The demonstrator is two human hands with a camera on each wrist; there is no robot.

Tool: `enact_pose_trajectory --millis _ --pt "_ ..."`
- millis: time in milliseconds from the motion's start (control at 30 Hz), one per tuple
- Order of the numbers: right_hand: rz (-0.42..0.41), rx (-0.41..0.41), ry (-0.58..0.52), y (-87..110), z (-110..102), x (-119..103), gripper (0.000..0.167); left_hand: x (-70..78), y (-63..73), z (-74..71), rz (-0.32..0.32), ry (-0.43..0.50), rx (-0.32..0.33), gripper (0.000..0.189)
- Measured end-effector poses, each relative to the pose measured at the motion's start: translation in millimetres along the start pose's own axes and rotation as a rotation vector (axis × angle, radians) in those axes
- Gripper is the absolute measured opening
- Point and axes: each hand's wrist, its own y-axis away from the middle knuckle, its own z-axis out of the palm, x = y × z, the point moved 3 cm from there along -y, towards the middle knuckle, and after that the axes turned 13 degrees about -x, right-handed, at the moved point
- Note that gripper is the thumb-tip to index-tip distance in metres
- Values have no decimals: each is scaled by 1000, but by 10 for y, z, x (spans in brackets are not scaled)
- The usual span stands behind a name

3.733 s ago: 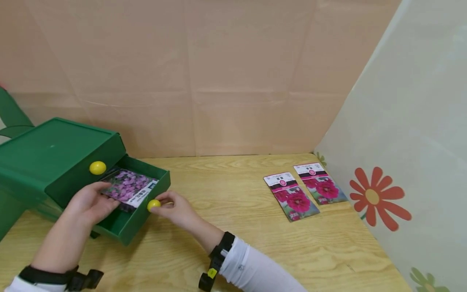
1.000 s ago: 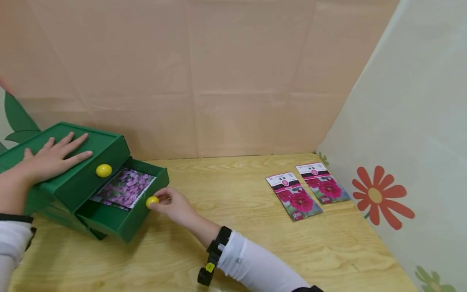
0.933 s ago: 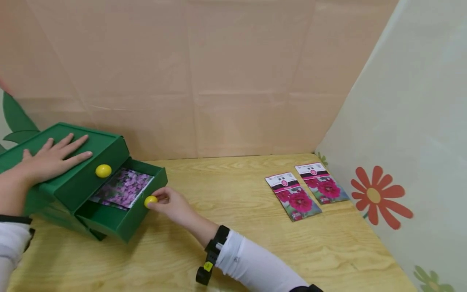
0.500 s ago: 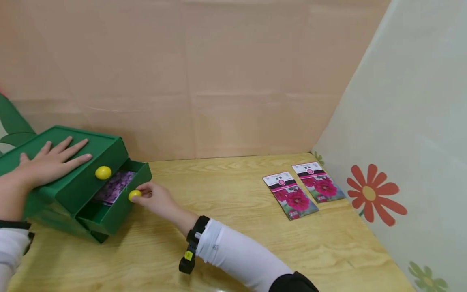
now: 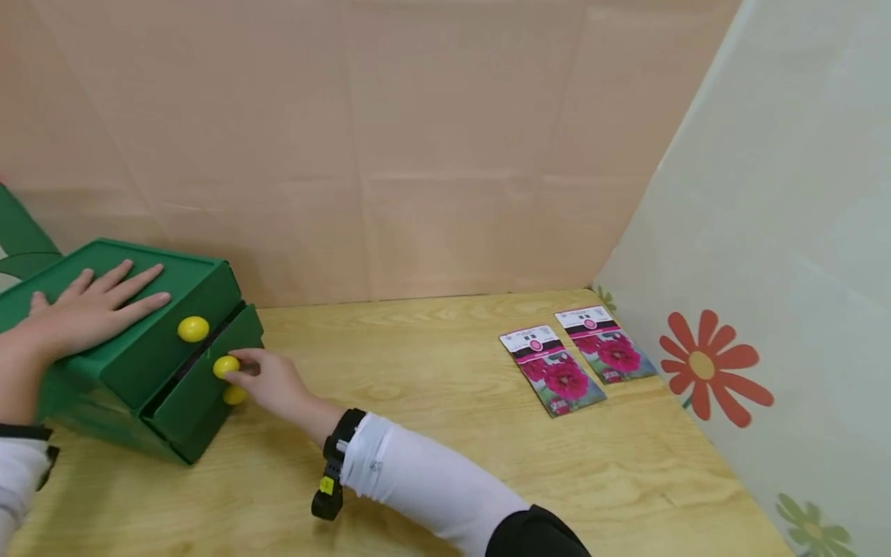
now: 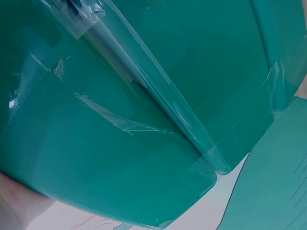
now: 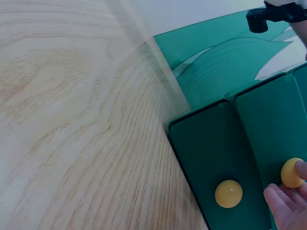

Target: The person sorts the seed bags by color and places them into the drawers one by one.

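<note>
A green drawer cabinet [image 5: 188,271] stands at the left of the table. My left hand [image 5: 90,313] lies flat on its top, fingers spread; part of it shows beside the green panel in the left wrist view. My right hand [image 5: 274,379] pinches the round yellow knob [image 5: 224,366] of the middle drawer [image 5: 191,398] between thumb and fingers. That drawer protrudes only slightly, a dark gap above its front, and its contents are hidden. Other yellow knobs sit on the top drawer [image 5: 192,329] and the bottom drawer [image 7: 206,148], both closed.
Two seed packets [image 5: 553,371] [image 5: 605,344] with pink flowers lie at the right of the wooden table [image 5: 431,418]. A peach-coloured sheet [image 5: 431,155] hangs behind. A pale wall [image 5: 800,193] with flower prints borders the right side.
My left hand has left the open drawer and moved onto the cabinet top. My right hand has pushed the middle drawer in leftward by its knob, hiding the purple-flower packets.
</note>
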Motion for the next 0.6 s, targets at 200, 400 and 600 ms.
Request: enact_pose_trajectory --millis 200,400,600 --pt "1 -22 41 -67 23 -86 34 -10 -11 -32 -2 -3 -4 76" --pt "19 7 92 -119 66 -117 34 -16 -46 -53 -12 -75 2 79" --pt "22 -5 136 -144 81 -134 33 -51 -30 -26 -40 -110 14 82"
